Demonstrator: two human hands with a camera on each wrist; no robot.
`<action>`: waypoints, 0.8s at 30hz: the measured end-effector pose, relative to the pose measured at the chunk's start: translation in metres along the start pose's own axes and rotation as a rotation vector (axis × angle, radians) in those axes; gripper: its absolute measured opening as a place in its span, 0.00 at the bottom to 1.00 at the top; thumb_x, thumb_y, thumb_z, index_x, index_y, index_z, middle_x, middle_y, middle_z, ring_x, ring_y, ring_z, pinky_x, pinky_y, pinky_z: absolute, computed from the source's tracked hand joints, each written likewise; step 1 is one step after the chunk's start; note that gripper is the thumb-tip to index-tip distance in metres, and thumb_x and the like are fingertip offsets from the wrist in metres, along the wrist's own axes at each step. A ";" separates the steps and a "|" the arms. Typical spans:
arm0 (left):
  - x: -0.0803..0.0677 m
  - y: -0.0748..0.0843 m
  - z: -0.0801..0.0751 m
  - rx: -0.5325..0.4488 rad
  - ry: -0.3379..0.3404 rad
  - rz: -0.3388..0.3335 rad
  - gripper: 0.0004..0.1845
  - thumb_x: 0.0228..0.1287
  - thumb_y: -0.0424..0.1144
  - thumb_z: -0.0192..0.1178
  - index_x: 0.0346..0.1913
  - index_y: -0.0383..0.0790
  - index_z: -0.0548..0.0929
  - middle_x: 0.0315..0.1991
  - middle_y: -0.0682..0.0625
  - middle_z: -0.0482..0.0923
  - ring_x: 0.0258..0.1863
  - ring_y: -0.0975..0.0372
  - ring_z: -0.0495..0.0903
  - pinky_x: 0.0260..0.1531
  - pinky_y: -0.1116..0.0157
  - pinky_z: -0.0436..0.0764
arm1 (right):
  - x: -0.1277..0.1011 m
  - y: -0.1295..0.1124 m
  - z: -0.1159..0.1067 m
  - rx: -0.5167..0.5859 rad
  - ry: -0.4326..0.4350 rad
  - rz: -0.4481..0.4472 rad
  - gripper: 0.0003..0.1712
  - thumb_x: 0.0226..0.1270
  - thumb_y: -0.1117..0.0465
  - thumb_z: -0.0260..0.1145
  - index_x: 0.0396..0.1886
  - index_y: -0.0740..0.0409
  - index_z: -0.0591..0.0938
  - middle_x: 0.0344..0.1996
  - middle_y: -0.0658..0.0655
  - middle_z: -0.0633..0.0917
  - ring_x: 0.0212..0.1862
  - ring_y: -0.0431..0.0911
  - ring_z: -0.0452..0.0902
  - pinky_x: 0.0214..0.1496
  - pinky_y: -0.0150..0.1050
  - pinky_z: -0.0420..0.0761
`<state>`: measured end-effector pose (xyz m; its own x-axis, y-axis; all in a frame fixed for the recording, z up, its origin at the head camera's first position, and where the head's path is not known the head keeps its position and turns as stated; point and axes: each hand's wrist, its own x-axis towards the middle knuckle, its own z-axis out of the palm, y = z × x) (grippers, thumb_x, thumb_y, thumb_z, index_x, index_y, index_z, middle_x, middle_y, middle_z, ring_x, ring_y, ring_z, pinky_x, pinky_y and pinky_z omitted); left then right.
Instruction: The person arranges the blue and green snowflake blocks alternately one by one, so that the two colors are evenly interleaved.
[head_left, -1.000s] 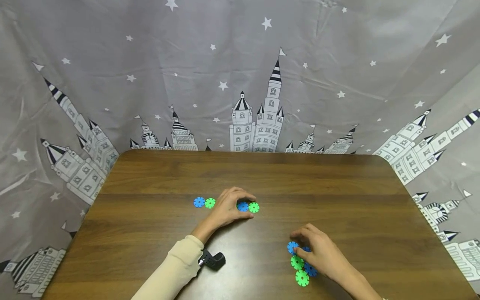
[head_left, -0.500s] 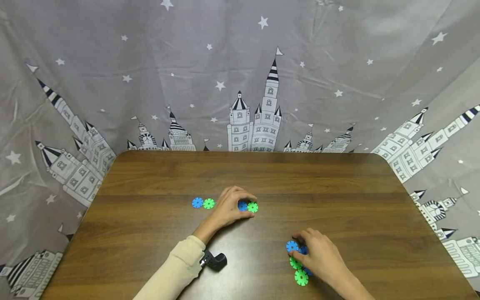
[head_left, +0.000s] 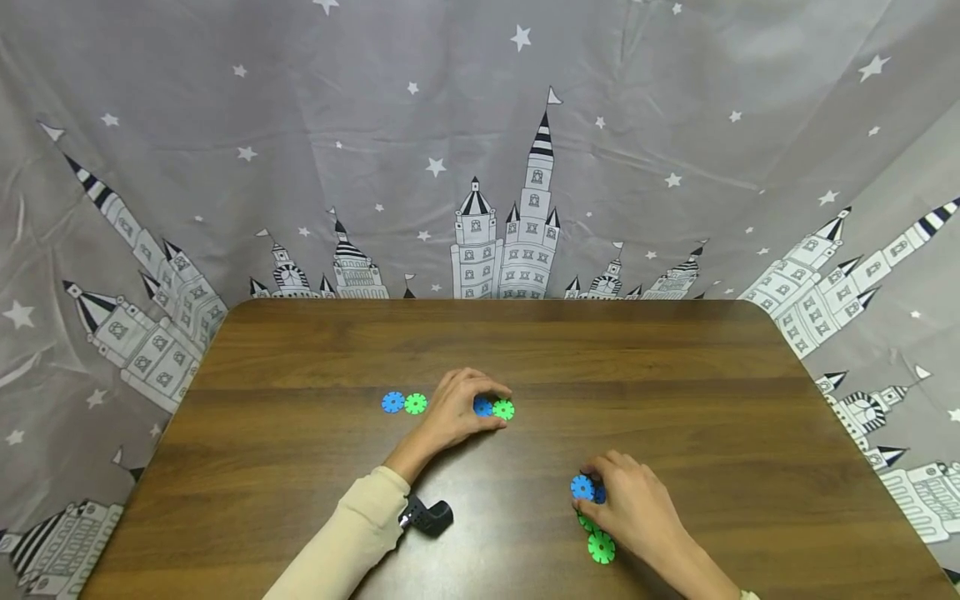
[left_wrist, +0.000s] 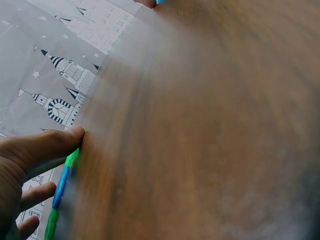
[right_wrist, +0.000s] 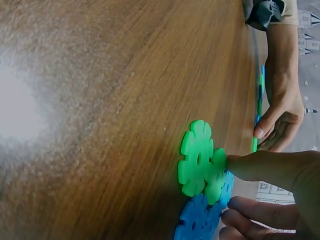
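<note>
Notched plastic discs, blue and green, lie flat in a row across the middle of the table. My left hand (head_left: 455, 410) arches over this row, thumb and index finger at opposite edges of the green disc (head_left: 503, 410) on its right end; the blue disc (head_left: 482, 407) beside it shows under the palm. Nearer, at right, my right hand (head_left: 633, 504) has thumb and index finger around a blue disc (head_left: 582, 487). Partly under that hand are another blue disc (head_left: 599, 495) and two green discs, the nearer green disc (right_wrist: 197, 159) plain in the right wrist view.
At the row's left end sit a blue disc (head_left: 393, 402) and a green disc (head_left: 416, 403). A black wrist camera (head_left: 427, 517) is strapped at the left sleeve (head_left: 348, 529). Behind the brown wooden table (head_left: 300, 467) hangs a grey curtain (head_left: 390, 117) printed with castles.
My right hand has shifted slightly left, its thumb and index finger closing in on the blue disc and covering more of the discs beneath. The left hand keeps its place on the row.
</note>
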<state>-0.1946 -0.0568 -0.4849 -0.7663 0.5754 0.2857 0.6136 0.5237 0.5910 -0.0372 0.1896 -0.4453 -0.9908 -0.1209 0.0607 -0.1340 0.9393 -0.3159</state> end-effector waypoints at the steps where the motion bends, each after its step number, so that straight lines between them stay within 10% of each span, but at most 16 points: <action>1: 0.000 0.000 0.000 0.004 0.000 0.000 0.23 0.44 0.46 0.79 0.47 0.50 0.88 0.46 0.54 0.84 0.51 0.58 0.76 0.61 0.52 0.65 | 0.001 0.000 0.000 0.005 0.001 -0.001 0.20 0.44 0.53 0.82 0.38 0.54 0.86 0.33 0.48 0.83 0.39 0.45 0.79 0.47 0.50 0.79; 24: 0.001 0.000 0.002 0.007 0.007 0.002 0.22 0.45 0.46 0.78 0.47 0.48 0.88 0.44 0.54 0.84 0.50 0.58 0.76 0.63 0.50 0.64 | 0.010 0.004 0.002 0.182 -0.032 0.092 0.16 0.41 0.63 0.81 0.32 0.49 0.84 0.27 0.41 0.77 0.33 0.37 0.73 0.34 0.36 0.76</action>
<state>-0.1949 -0.0557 -0.4862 -0.7663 0.5720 0.2926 0.6166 0.5268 0.5850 -0.0477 0.1908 -0.4481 -0.9987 -0.0505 -0.0052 -0.0416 0.8739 -0.4844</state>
